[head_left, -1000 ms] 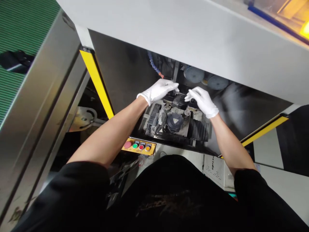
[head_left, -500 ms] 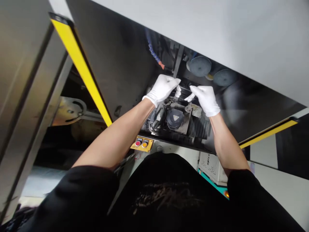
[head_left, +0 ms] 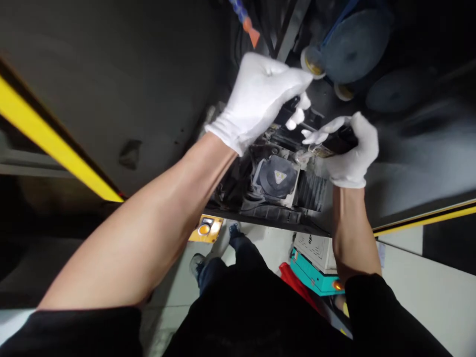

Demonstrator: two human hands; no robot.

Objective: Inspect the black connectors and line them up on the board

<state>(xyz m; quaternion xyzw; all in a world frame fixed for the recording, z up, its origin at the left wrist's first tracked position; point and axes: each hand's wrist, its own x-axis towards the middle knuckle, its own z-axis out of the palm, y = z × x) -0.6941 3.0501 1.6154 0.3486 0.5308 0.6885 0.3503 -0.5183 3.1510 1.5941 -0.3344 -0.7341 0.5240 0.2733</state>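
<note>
Head view shows two hands in white gloves over dark machinery (head_left: 293,144) inside a cabinet. The left hand (head_left: 258,96) is bent at the knuckles, its index finger and thumb drawn together and the other fingertips curled below them; whether it grips anything is impossible to tell. The right hand (head_left: 355,153) makes a loose curve, fingers reaching toward the left hand and thumb side lower, around a dark part (head_left: 338,141); whether it grips that part cannot be told either. The two hands are apart. Just below them in the view sits a round black cap (head_left: 277,176) with a triangular label, and beside it, to the right, a ribbed black cover (head_left: 311,192). Above the left hand hangs an orange nozzle (head_left: 253,34) on a blue segmented hose (head_left: 238,8). Beyond the right hand are a large grey disc (head_left: 355,44) and a second, dimmer disc (head_left: 394,91). Farther out, a yellow button panel (head_left: 208,229) sits at the near edge, and a white box (head_left: 316,252) rests on a teal case (head_left: 312,275) lower down.
</note>
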